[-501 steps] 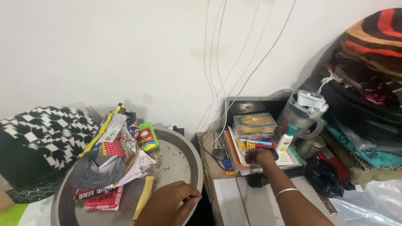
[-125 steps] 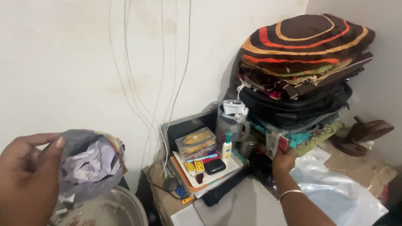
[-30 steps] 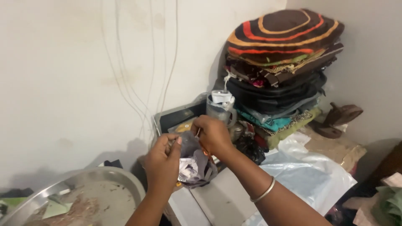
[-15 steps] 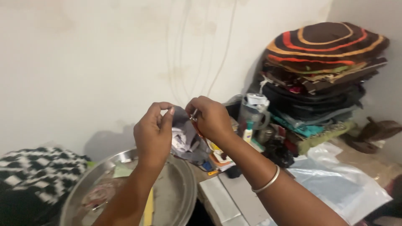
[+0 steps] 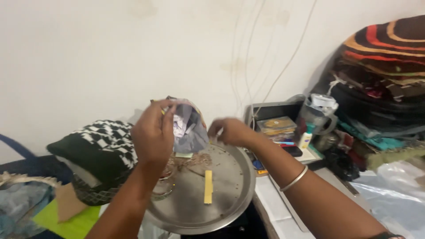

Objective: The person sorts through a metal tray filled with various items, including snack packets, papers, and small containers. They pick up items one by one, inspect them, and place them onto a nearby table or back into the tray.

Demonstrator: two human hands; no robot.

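Observation:
My left hand (image 5: 151, 136) is raised over a round steel tray (image 5: 234, 204) and grips the rim of a grey plastic bag (image 5: 191, 132) stuffed with crumpled paper and wrappers. My right hand (image 5: 230, 131) hovers just right of the bag with its fingers curled; a metal bangle sits on that wrist. Motion blur hides whether it holds anything. On the tray lie a yellow strip (image 5: 208, 193) and scattered crumbs (image 5: 195, 159).
A black-and-white checked cloth (image 5: 99, 144) lies left of the tray. To the right are a clear box (image 5: 276, 125), a small lotion bottle (image 5: 304, 140), a clear jug (image 5: 319, 116) and stacked folded blankets (image 5: 380, 62). Thin wires (image 5: 250, 57) hang on the wall.
The view has swung left. My hands and the bag now hang over the tray, and my right hand has come off the bag's edge.

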